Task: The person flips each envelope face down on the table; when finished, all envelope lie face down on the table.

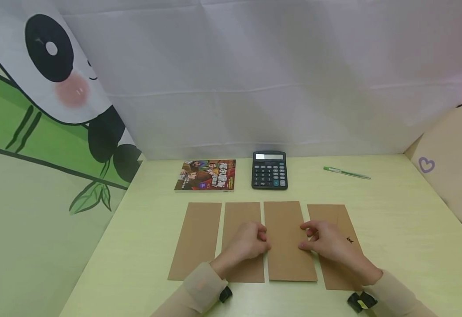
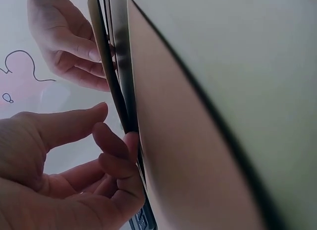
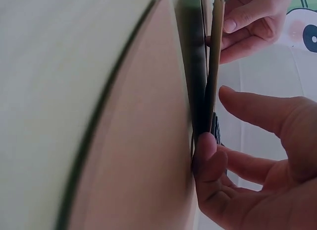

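Several brown cardboard sheets lie in a row across the table. Both hands are at the long edges of the third cardboard sheet from the left [image 1: 288, 264], which sits slightly above the tabletop. My left hand [image 1: 248, 241] holds its left edge with curled fingers, over the second sheet [image 1: 242, 213]. At the right edge, my right hand [image 1: 330, 241] has its fingertips curled against the sheet, above the rightmost sheet [image 1: 327, 213], which bears a small dark mark. Thumbs stand off the surface in the wrist views. The leftmost sheet [image 1: 197, 240] lies flat, untouched.
Behind the sheets are a colourful book [image 1: 205, 175], a black calculator [image 1: 269, 171] and a green pen [image 1: 346, 172]. A white cloth backdrop [image 1: 254, 88] rises at the table's far edge, with printed panels at both sides. A black strap device [image 1: 362, 302] sits under the right wrist.
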{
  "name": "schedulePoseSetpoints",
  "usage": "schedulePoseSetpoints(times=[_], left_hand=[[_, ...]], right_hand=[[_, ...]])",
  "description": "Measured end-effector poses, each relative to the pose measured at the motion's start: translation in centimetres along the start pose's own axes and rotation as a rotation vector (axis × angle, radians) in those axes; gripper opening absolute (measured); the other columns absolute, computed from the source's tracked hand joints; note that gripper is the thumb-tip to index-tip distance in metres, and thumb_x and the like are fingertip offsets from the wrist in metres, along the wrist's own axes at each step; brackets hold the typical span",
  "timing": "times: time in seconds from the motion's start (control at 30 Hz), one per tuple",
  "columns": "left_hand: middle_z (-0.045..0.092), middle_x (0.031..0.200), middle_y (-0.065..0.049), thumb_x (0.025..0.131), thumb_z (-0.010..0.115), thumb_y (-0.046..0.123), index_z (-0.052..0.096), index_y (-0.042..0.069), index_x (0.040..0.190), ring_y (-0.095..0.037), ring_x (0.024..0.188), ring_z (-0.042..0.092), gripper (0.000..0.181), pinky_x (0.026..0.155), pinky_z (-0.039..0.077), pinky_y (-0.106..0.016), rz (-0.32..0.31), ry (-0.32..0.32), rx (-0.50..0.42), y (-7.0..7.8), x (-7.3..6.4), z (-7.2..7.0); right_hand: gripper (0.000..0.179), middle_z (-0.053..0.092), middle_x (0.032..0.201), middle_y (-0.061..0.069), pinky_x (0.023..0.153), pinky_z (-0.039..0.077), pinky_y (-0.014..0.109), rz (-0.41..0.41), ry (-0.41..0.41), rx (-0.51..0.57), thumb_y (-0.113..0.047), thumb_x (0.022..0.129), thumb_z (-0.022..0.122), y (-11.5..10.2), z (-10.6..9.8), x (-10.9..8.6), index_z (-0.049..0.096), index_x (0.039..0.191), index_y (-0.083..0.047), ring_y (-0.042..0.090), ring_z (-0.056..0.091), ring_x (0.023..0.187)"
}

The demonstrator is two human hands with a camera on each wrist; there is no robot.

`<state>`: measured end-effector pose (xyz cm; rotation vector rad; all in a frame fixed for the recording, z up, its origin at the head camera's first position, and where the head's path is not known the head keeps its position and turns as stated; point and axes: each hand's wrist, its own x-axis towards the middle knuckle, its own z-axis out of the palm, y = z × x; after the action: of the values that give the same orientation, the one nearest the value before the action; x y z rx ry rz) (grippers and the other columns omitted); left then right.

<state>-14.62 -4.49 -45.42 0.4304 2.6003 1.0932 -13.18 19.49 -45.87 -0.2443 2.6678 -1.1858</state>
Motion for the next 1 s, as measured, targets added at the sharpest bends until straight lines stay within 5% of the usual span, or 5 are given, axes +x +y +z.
schedulePoseSetpoints(times=[0.2,0.3,0.43,0.7,1.0], left_hand=[[0.056,0.075,0.000,0.074,0.079,0.009,0.065,-0.004,0.097,-0.011,0.068,0.049,0.029,0.062,0.043,-0.025,0.005,-0.009,-0.002,0.0,-0.1,0.0],[0.052,0.067,0.002,0.074,0.079,0.010,0.063,0.001,0.081,-0.010,0.062,0.045,0.019,0.056,0.038,-0.024,0.028,-0.006,0.035,0.1,-0.1,0.1],[0.042,0.056,0.005,0.075,0.078,0.014,0.051,0.010,0.062,-0.009,0.053,0.039,0.029,0.049,0.029,-0.024,0.049,-0.005,0.090,0.3,0.0,0.1],[0.042,0.057,0.000,0.077,0.075,0.013,0.052,0.007,0.065,-0.014,0.051,0.039,0.026,0.044,0.030,-0.028,-0.037,-0.040,0.131,1.1,-0.1,0.3],[0.044,0.063,-0.002,0.073,0.074,0.006,0.051,0.007,0.068,-0.016,0.055,0.040,0.024,0.044,0.031,-0.028,-0.024,-0.028,0.174,0.8,0.1,0.6]], right_hand=[[0.047,0.056,0.086,0.003,0.065,0.045,0.031,0.005,0.003,-0.057,-0.017,0.074,0.082,-0.4,0.1,0.0,0.064,0.113,0.001,0.015,0.054,0.074],[0.045,0.057,0.085,0.002,0.066,0.045,0.032,0.003,0.006,-0.087,-0.017,0.074,0.082,-0.6,0.1,0.1,0.064,0.113,0.000,0.015,0.053,0.074],[0.045,0.057,0.083,0.001,0.066,0.044,0.032,0.000,0.017,-0.131,-0.017,0.074,0.082,-0.8,0.2,0.2,0.065,0.111,0.000,0.015,0.052,0.072],[0.044,0.058,0.081,0.003,0.065,0.045,0.032,0.017,0.029,-0.145,-0.014,0.071,0.084,-1.2,0.5,0.2,0.066,0.109,0.002,0.017,0.051,0.073],[0.043,0.058,0.080,0.001,0.065,0.044,0.032,0.026,0.031,-0.165,-0.015,0.072,0.083,-1.0,0.6,0.5,0.066,0.109,0.001,0.016,0.051,0.073]])
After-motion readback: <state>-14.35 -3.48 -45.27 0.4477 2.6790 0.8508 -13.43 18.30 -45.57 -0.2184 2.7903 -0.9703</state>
